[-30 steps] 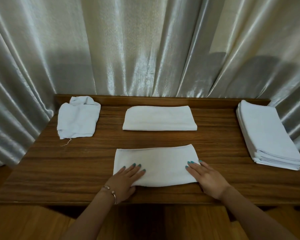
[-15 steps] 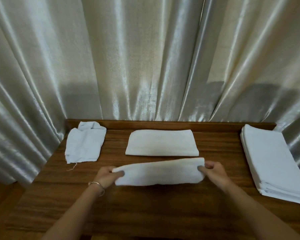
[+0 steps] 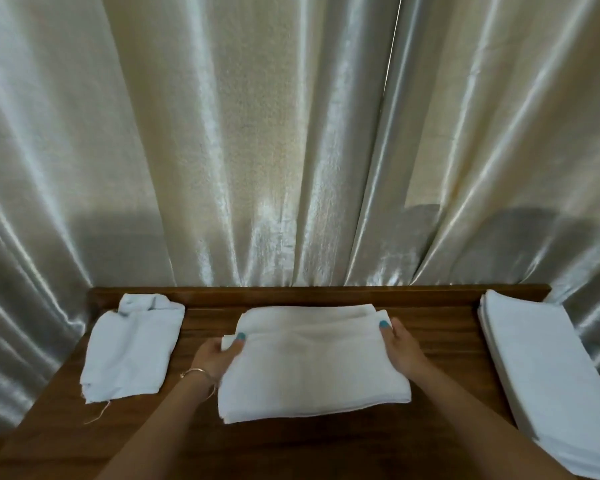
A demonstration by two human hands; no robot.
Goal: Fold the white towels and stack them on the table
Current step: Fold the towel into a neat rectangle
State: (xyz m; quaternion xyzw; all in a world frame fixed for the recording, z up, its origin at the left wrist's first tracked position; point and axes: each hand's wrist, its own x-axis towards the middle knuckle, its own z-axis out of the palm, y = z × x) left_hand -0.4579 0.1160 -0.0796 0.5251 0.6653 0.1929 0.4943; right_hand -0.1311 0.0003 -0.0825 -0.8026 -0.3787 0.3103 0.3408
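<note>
A person is standing at a wooden table, both forearms reaching in from the near edge. The left hand is gripping the left end of a folded towel, thumb on top and fingers curled beneath. The right hand is holding the towel's right end the same way, thumb pressing on its upper surface. The towel is lying across the middle of the table, its far edge overlapping a second folded towel that is resting near the back rail. Whether the held towel is touching the one under it cannot be told. A loosely folded cloth is lying at the left end of the table. A stack of flat towels is sitting at the right end. A satin curtain is hanging behind.
</note>
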